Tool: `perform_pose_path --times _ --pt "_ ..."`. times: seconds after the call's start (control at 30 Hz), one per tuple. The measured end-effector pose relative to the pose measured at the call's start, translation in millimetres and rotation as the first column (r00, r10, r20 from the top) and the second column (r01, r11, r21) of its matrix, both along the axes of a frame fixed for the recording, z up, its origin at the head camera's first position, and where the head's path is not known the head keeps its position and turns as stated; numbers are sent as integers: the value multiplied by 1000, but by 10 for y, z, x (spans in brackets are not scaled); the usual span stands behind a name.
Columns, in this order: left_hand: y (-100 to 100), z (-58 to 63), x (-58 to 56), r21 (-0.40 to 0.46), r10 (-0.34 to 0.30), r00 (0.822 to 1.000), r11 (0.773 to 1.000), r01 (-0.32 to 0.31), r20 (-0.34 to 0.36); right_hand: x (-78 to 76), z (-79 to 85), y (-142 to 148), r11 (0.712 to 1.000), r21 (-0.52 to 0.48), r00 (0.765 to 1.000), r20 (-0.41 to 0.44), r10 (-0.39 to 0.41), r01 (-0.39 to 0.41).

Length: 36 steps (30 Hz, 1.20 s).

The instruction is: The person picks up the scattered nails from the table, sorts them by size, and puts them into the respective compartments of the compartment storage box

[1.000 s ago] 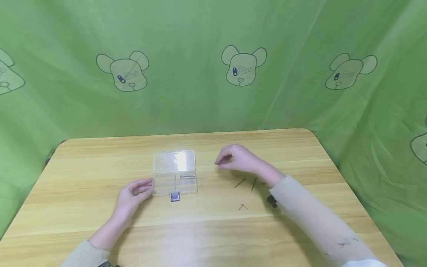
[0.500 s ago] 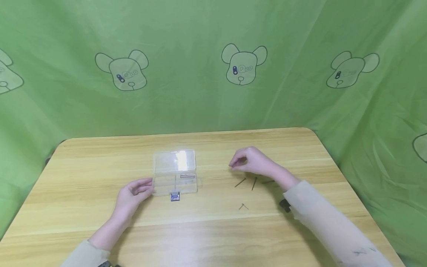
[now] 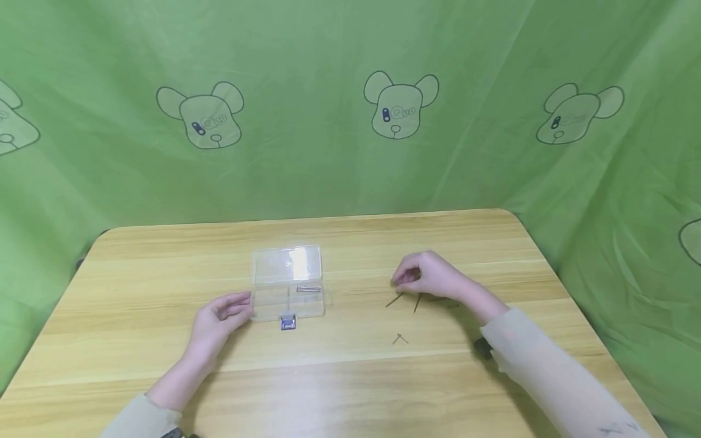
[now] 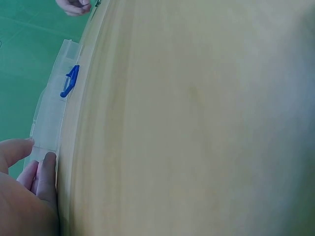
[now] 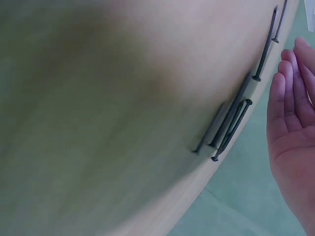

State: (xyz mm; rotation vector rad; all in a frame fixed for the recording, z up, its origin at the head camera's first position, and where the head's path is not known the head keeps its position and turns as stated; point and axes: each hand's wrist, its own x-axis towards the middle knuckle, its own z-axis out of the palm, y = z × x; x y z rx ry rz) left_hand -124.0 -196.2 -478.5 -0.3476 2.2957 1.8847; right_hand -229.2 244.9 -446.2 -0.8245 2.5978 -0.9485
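A clear plastic compartment box (image 3: pixel 271 296) stands with its lid (image 3: pixel 272 266) raised at the back and a blue latch (image 3: pixel 288 322) at the front. My left hand (image 3: pixel 215 323) grips its left end, the thumb above the fingers in the left wrist view. Silver nails (image 3: pixel 308 289) lie together in the back right compartment. Over the loose nails (image 3: pixel 394 300) on the table, my right hand (image 3: pixel 432 277) bends down with fingertips close to the nearest heads. In the right wrist view, its fingers (image 5: pixel 277 101) are relaxed with nothing visible in them, beside several dark nails (image 5: pixel 266 46).
Two smaller nails (image 3: pixel 400 338) lie nearer the front, in a V shape. The wooden table (image 3: pixel 339 395) has rounded back corners. Behind and to the right hangs a green curtain (image 3: pixel 306 176) with bear-head prints.
My right hand has moved from beside the box rightward and down to the loose nails, its fingertips now lower. The left hand and the box have stayed in place.
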Motion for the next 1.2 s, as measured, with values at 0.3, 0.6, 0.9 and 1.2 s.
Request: perform_pose_path --times 0.3,0.6,0.9,1.2 --pt "3 2 -1 -7 -2 1000 1000 2 -1 72 -20 81 1000 24 1000 16 -5 5" --pt "-5 -13 7 -14 -10 1000 1000 10 -6 94 -38 79 998 58 999 -25 20 -18" --pt "-7 9 -4 -28 -16 1000 1000 15 -20 95 -34 70 996 81 998 -46 44 -41" --pt "-9 13 -1 -32 -17 1000 999 16 -3 85 -69 63 995 67 994 -77 73 -68"
